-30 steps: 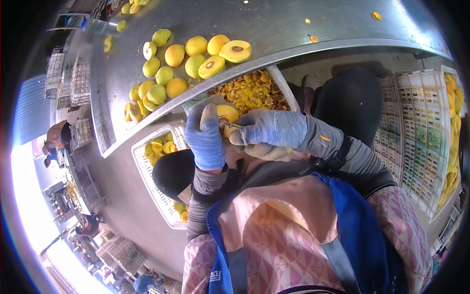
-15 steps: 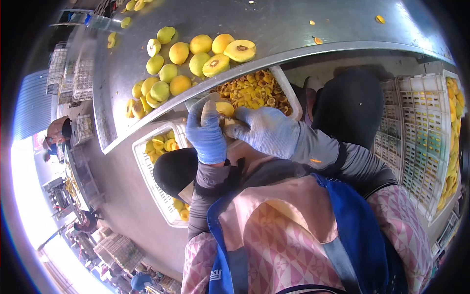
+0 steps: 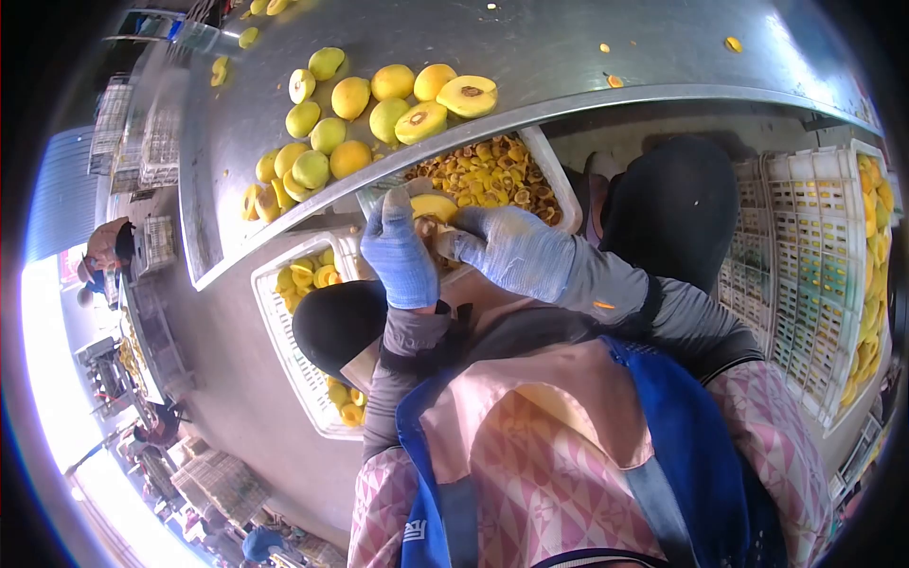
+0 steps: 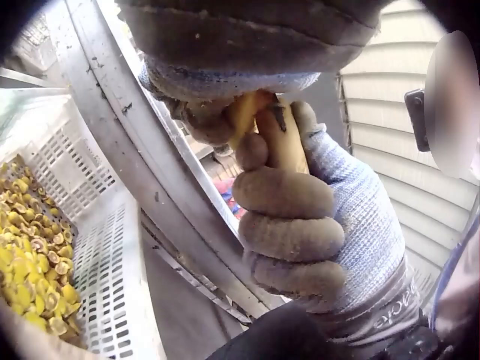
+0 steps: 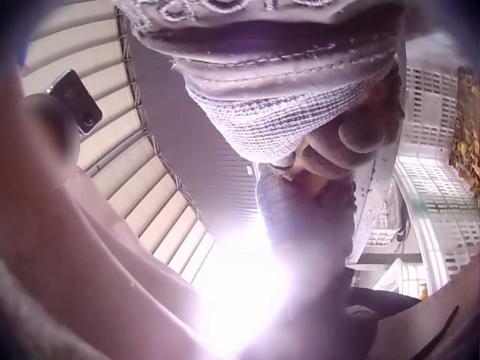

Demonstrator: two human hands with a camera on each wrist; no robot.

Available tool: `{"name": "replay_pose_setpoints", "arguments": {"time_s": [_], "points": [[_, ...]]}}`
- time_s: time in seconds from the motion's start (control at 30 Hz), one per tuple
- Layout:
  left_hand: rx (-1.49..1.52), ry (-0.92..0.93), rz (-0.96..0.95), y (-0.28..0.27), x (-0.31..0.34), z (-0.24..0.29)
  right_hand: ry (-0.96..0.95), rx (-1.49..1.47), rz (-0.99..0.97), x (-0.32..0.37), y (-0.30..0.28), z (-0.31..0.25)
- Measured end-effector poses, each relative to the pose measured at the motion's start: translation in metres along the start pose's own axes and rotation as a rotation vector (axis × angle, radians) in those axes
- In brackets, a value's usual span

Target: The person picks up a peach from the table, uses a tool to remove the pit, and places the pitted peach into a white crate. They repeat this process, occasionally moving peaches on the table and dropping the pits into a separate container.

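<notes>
In the head view both gloved hands meet above the person's lap. The left hand [image 3: 400, 256] grips a yellow fruit piece [image 3: 434, 206], its cut side partly hidden. From the right, the right hand [image 3: 525, 251] touches the fruit. The left wrist view shows the right hand [image 4: 292, 225] with fingers curled round a pale handle [image 4: 285, 146]; the left hand [image 4: 217, 86] and a bit of yellow fruit [image 4: 242, 116] are above it. The tool's tip is hidden. In the right wrist view, the curled right hand [image 5: 345, 146] is above the blurred left hand [image 5: 307, 214].
Whole and halved fruits [image 3: 388, 120] lie on the metal table [image 3: 530, 57]. Below its edge is a crate [image 3: 571, 204] of pits and scraps. Fruit crates stand at left [image 3: 284, 364] and right [image 3: 795, 284]. Other people are at far left.
The right hand has turned from its lower, palm-side pose to show its back, closer against the fruit. The fruit's cut face has tilted out of sight. The left hand stays nearly in place.
</notes>
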State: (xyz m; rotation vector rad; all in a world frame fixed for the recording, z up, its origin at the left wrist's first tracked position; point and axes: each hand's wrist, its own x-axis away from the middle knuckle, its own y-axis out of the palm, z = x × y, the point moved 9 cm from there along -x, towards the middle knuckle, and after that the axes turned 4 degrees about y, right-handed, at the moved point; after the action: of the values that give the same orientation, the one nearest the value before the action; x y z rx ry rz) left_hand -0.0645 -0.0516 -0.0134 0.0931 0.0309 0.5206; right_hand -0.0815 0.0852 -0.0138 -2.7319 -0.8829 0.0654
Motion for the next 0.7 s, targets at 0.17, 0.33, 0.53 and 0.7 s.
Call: {"name": "replay_pose_setpoints", "arguments": {"time_s": [0.17, 0.33, 0.53, 0.7], "points": [[0.035, -0.014, 0.024, -0.002, 0.001, -0.001, -0.039, -0.046, 0.020, -0.001, -0.003, -0.005], [0.154, -0.093, -0.010, -0.004, 0.000, -0.007, -0.081, -0.025, 0.083, 0.005, 0.001, -0.010], [0.292, -0.304, 0.148, -0.013, 0.010, -0.023, 0.066, -0.329, 0.108, -0.001, -0.018, 0.000], [0.486, -0.294, -0.024, -0.039, -0.001, -0.007, -0.048, 0.017, 0.149, 0.003, -0.024, -0.020]]}}
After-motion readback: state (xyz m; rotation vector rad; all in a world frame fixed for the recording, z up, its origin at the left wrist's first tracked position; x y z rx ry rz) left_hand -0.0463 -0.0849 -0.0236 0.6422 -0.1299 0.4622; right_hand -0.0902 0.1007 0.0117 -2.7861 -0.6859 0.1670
